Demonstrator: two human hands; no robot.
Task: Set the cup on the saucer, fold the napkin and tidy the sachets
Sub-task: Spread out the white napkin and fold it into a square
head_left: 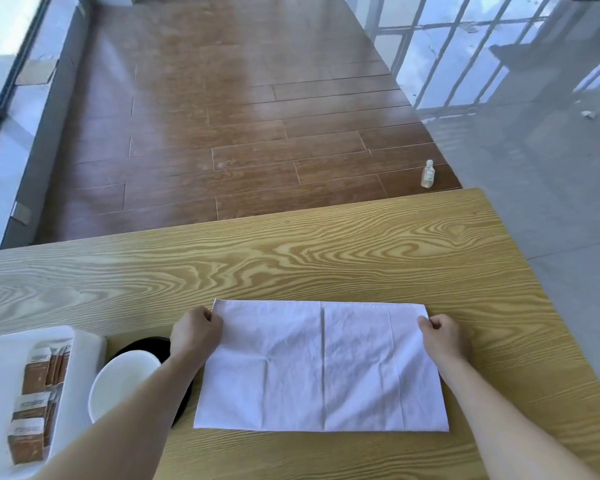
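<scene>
A white cloth napkin [321,368] lies flat on the wooden table [291,258] as a wide rectangle with crease lines. My left hand [196,332] pinches its far left corner. My right hand [442,336] pinches its far right corner. To the left, a white cup [122,382] stands on a black saucer [146,344]; my left forearm crosses over both. At the far left a white tray [84,348] holds several brown sachets [37,372] standing in rows.
The table's far edge runs just beyond the napkin, with bare wood between them. A small clear bottle [427,173] stands on the wooden floor past the table's far right corner. Grey tiled floor lies to the right.
</scene>
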